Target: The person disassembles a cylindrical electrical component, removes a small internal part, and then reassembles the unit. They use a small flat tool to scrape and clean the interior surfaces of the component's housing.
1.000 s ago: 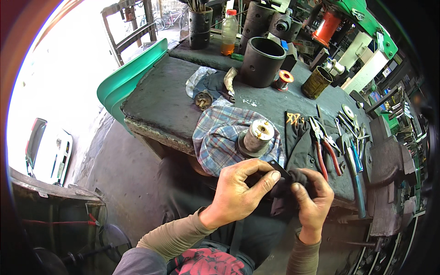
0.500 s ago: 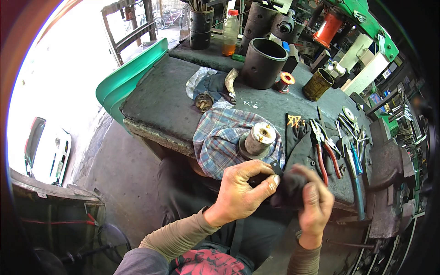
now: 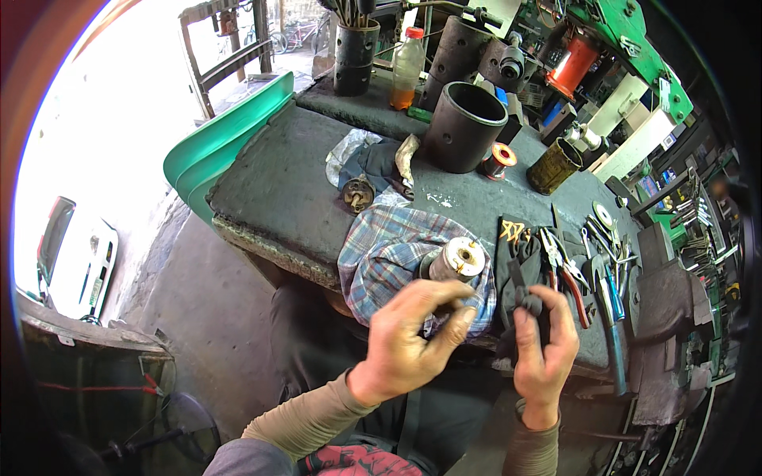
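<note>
A dark strip [image 3: 517, 274], long axis roughly toward 12 o'clock, is pinched in a dark rag [image 3: 526, 301] by the nearer right hand [image 3: 546, 361]. At the strip's 8 o'clock the left hand [image 3: 406, 337] is held, thumb and forefinger parted; at 9 o'clock, a metal cylinder [image 3: 455, 265] is supported on plaid cloth [image 3: 379, 252].

Worn on the head, left of a side-by-side pair, upright and unmirrored. Tipped down and forward over the bench [image 3: 270, 178], through a wide fisheye curving straight edges toward a dark rim. Close above the left hand [image 3: 406, 339] at 6 o'clock and the right hand [image 3: 543, 349] at 4, taking in sleeves [image 3: 313, 416] at 7 and 5. Much farther from the green machine [image 3: 649, 47] at 2 o'clock and the bright opening [image 3: 119, 103] at 10.
</note>
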A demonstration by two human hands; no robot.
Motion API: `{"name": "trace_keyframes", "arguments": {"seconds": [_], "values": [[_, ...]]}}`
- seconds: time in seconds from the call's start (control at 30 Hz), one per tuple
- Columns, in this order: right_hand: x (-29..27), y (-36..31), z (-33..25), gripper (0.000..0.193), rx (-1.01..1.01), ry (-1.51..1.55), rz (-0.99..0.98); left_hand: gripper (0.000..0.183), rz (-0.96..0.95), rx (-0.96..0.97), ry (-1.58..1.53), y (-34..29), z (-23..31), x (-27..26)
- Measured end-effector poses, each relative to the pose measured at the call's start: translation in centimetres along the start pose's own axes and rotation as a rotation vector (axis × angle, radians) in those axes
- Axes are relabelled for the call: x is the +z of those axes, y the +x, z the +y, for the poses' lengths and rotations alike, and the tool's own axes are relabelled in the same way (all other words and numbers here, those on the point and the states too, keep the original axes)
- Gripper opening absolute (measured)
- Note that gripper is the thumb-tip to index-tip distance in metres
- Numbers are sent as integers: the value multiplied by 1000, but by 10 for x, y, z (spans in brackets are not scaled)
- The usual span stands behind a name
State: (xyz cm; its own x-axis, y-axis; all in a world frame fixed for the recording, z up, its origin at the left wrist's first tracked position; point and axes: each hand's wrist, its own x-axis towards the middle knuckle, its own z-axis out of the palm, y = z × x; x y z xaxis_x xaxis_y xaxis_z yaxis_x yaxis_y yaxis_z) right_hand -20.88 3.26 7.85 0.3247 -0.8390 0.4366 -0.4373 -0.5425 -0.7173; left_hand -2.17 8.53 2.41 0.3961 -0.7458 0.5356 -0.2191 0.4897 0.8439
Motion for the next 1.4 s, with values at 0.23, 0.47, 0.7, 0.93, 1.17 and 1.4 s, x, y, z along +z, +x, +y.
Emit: {"name": "trace_keyframes", "arguments": {"seconds": [0.23,0.47,0.7,0.93,1.17,1.4], "values": [[7,36,-3,27,-112,-64,-207,55,-100,-69,-106,43,-38,-11],[15,47,5,30,-183,-66,-282,60,-231,-100,-95,48,-54,-15],[4,52,5,34,-208,-56,-339,61,-294,-120,-94,50,-54,-16],[9,66,3,34,-264,-142,-369,62,-291,-129,-98,54,-55,-20],[17,66,7,36,-278,-100,-330,66,-299,-164,-142,50,-57,-18],[26,70,11,37,-295,-30,-329,63,-300,-150,-87,49,-57,-20]]}}
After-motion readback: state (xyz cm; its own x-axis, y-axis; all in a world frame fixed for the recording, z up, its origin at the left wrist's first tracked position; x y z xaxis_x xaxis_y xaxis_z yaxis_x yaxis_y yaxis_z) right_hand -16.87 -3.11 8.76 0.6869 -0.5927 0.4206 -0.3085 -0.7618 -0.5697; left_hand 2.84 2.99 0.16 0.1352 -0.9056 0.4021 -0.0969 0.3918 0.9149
